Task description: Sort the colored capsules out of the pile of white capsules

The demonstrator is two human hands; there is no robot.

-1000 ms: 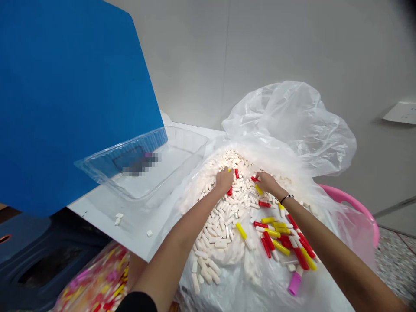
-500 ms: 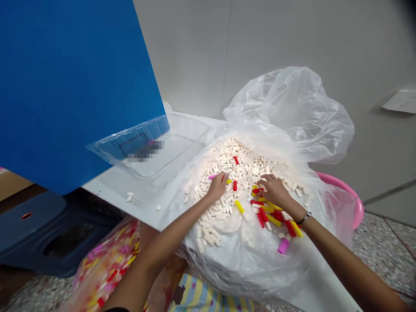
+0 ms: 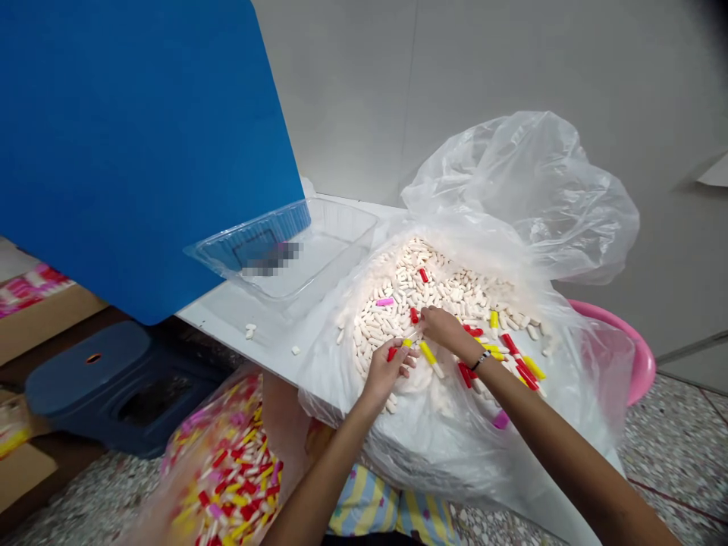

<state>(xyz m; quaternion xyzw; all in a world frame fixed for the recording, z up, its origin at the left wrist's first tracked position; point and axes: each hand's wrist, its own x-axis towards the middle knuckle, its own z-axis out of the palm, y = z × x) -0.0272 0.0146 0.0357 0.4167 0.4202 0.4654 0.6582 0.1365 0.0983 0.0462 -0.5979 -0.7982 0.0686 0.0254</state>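
Observation:
Many small white pieces [image 3: 375, 326] lie heaped in an open clear plastic bag [image 3: 409, 447] on the white table. Over their near side, my left hand [image 3: 388, 369] has its fingers bent around a yellow piece [image 3: 406, 343] and a red piece [image 3: 392, 353]. Just above and to its right, my right hand [image 3: 444, 327] is closed, its fingertips pinching something too small to make out. A yellow-and-white piece [image 3: 431, 356] lies between the hands. Red and yellow caps [image 3: 528, 368] are scattered under and beyond my right forearm. A pink cap [image 3: 385, 302] rests on the heap.
Left of the bag, a clear plastic tray [image 3: 335, 262] stands on the white table [image 3: 227, 315] by a blue panel [image 3: 142, 136]. A bag of coloured pieces [image 3: 239, 485] and a blue stool [image 3: 91, 371] are below. A pink basin [image 3: 642, 364] is at the right.
My right hand has moved left from the coloured caps to beside my left hand. My left hand has come lower and nearer, now with a red piece at its fingers. The view has shifted slightly.

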